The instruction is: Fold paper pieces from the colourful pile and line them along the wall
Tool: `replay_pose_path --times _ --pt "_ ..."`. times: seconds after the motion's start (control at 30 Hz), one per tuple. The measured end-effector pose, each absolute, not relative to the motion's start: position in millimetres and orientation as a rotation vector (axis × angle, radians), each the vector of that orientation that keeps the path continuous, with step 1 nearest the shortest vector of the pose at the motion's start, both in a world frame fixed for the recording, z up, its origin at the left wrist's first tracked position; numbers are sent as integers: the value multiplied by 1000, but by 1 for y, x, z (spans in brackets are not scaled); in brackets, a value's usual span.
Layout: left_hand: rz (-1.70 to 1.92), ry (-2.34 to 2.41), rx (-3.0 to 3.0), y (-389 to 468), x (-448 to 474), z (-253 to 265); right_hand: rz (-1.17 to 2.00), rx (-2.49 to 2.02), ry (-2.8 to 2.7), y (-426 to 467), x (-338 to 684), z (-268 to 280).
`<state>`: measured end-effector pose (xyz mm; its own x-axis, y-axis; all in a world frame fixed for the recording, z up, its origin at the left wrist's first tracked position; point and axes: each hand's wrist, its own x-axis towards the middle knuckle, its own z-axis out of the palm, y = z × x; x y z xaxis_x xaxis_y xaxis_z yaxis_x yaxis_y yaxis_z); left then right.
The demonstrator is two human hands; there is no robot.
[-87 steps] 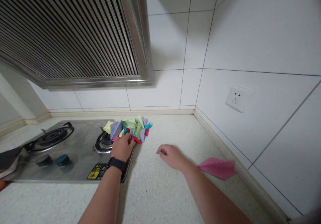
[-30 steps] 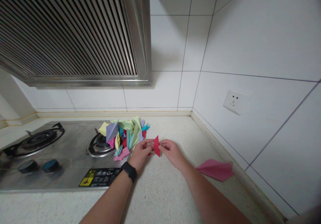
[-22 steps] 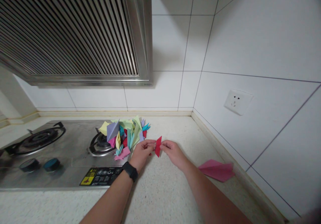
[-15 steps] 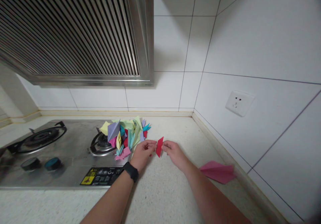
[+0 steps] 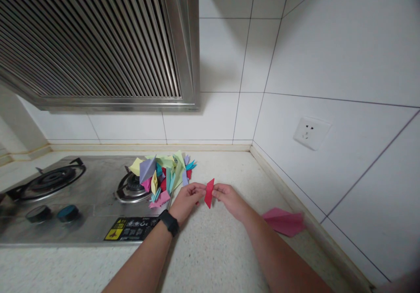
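A small folded red paper [image 5: 209, 193], slim with pointed ends, is held upright above the countertop. My left hand [image 5: 189, 200], with a black watch on its wrist, pinches the paper's left side. On the opposite side my right hand [image 5: 228, 199] grips it between thumb and fingers. Just left of my hands lies a heap of folded colored papers [image 5: 164, 172] in yellow, purple, green, blue, pink and red, spread over the right burner and the stove's edge. A larger folded pink paper [image 5: 285, 222] rests on the counter beside my right forearm.
The steel gas stove [image 5: 98, 174] with two burners and two knobs [image 5: 68, 214] takes up the left side. A range hood [image 5: 98, 43] hangs above it. At the right, a tiled wall bears a white socket [image 5: 311, 133]. The speckled countertop [image 5: 210, 258] runs along the front.
The red paper has turned slightly between my fingers, showing a somewhat different outline. Both hands keep their pinch. The whole view has shifted a little.
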<state>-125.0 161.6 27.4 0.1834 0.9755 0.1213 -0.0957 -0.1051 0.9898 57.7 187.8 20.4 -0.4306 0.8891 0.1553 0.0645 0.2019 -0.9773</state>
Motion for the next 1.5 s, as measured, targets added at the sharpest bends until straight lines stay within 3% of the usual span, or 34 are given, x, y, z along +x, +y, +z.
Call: replay_pose_path --times 1.5 --pt "984 709 1183 150 -125 34 1451 -688 -1599 192 59 6"
